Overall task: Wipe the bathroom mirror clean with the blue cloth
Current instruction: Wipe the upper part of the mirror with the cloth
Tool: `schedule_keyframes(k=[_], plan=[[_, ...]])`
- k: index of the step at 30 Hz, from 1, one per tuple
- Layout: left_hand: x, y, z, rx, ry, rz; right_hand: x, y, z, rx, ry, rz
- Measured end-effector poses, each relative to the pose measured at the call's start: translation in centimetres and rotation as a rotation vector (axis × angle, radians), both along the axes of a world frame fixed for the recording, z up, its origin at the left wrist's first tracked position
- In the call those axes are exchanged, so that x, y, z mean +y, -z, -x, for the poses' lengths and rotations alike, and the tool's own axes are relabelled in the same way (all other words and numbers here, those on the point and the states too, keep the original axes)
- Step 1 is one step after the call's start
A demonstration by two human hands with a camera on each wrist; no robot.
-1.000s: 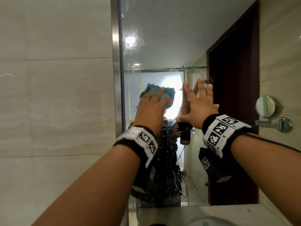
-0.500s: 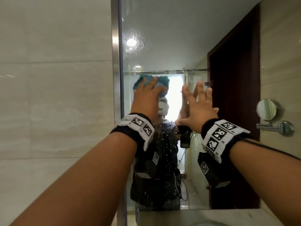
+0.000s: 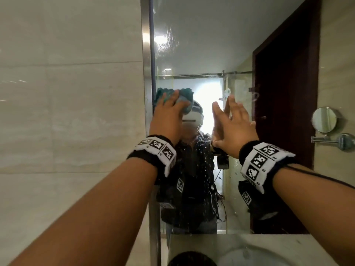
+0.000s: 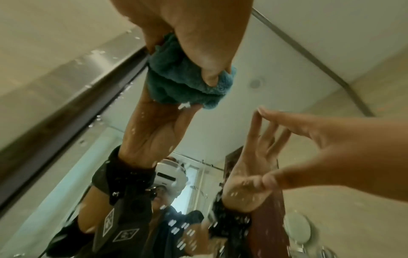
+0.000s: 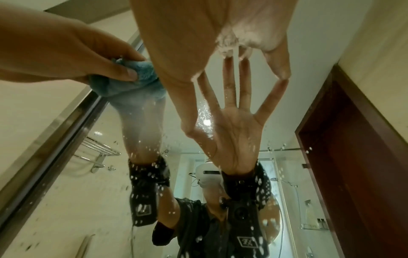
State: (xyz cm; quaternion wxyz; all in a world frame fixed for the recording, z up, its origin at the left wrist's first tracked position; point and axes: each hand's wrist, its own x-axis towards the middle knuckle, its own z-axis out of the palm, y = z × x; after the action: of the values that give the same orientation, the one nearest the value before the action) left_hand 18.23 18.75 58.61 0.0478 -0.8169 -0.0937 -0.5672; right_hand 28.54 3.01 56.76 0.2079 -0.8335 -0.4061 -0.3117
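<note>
Cloth on the mirror (image 3: 201, 45)
My left hand (image 3: 169, 116) grips the cloth (image 3: 184, 93) beside the mirror's left frame; my right hand (image 3: 233, 129) rests flat, fingers spread.

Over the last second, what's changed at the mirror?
The left hand slid the blue cloth up the mirror, then back down and left to the metal frame. The right hand stayed open, fingertips touching the glass. Droplets remain lower down.
</note>
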Motion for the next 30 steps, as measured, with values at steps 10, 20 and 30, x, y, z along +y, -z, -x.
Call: schedule_keyframes(k=[10, 20, 30], plan=[[-0.6, 5.9, 0.4, 0.208, -0.063, -0.126, 0.1, 0.1, 0.0, -0.028, 0.031, 0.03], [-0.3, 7.2, 0.3, 0.072, 0.027, -0.054, 0.1, 0.2, -0.4, -0.02, -0.002, -0.002], [0.4, 3.9, 0.8, -0.066, 0.021, 0.015, 0.2, 0.3, -0.6, -0.022, 0.01, 0.002]])
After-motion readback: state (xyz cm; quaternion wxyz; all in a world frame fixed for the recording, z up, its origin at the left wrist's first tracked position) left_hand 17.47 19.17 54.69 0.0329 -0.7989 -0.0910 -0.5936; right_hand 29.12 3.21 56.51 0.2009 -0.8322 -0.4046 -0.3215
